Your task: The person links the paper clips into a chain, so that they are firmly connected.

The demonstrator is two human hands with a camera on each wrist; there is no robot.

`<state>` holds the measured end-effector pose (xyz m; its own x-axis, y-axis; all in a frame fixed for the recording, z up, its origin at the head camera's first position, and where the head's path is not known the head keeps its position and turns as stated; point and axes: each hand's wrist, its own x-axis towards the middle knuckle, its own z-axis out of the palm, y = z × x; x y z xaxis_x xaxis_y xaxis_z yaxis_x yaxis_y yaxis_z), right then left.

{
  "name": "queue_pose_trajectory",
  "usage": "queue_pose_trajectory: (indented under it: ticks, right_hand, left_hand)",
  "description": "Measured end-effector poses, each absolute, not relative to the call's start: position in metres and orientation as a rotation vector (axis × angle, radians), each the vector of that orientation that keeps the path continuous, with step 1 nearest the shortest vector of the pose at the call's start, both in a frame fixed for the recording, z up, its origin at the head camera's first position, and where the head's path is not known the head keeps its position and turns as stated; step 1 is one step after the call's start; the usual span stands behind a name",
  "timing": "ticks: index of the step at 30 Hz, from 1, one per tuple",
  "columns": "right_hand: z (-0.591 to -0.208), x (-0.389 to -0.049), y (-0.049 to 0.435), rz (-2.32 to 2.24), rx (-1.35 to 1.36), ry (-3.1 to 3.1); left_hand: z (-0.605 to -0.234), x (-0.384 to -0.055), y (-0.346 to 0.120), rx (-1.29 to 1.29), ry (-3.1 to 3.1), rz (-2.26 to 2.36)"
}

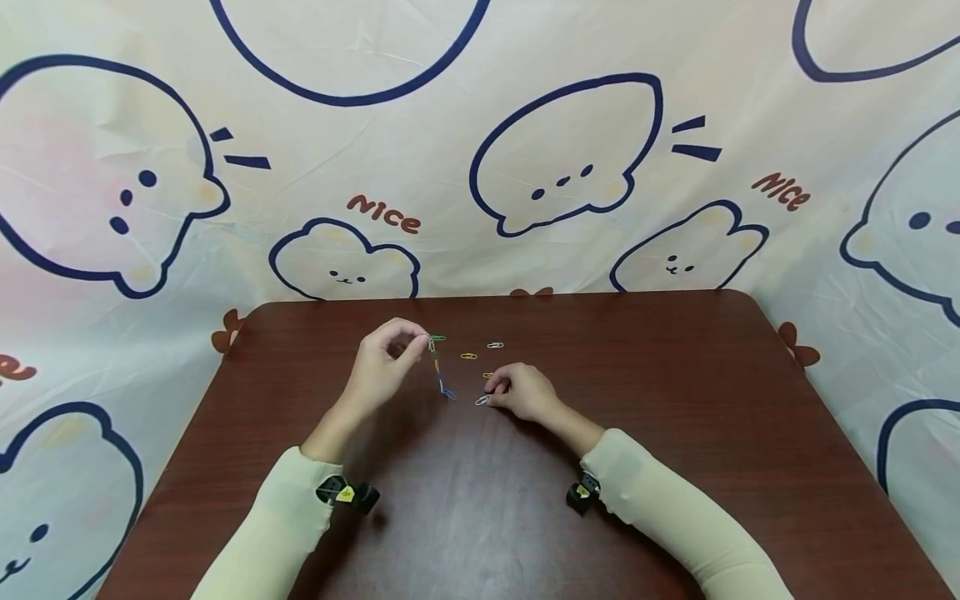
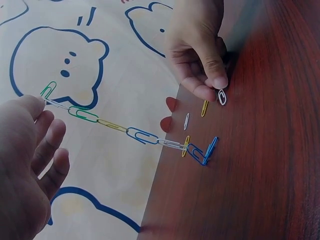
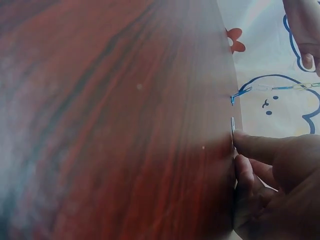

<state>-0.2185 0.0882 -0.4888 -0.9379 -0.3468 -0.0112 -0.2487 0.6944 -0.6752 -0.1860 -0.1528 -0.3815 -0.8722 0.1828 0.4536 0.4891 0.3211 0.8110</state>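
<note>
My left hand (image 1: pixel 378 362) pinches the upper end of a paper clip chain (image 2: pixel 112 125) between thumb and fingertip. Green, white, yellow and blue clips are linked in it; a green clip (image 2: pixel 49 90) pokes out above the fingertips. The chain hangs down at a slant, and its lowest blue clips (image 1: pixel 448 394) come right down to the tabletop. To the right, my right hand (image 1: pixel 527 393) is low over the table, thumb and index finger pinching one end of a loose white paper clip (image 2: pixel 222 97). That clip lies close along the surface in the right wrist view.
Beyond the hands lie a loose yellow paper clip (image 1: pixel 468 356) and a white one (image 1: pixel 495 345). Another yellow clip (image 1: pixel 487 375) is right beside the right fingers. The dark wooden table (image 1: pixel 675 375) ends at a patterned cloth (image 1: pixel 555 267) hanging behind it.
</note>
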Motion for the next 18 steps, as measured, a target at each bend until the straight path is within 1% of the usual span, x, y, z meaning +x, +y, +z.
queue_pose_trajectory:
  ticks: [10, 18]
  right_hand:
    - [-0.4828, -0.2156, 0.0806, -1.002, -0.486, 2.798]
    - [-0.4831, -0.2167, 0.0818, -0.974, -0.560, 2.802]
  left_hand:
    - [-0.3806, -0.1864, -0.1521, -0.613, -2.318, -1.562]
    - [-0.3796, -0.1867, -0.1515, -0.622, -2.317, -1.559]
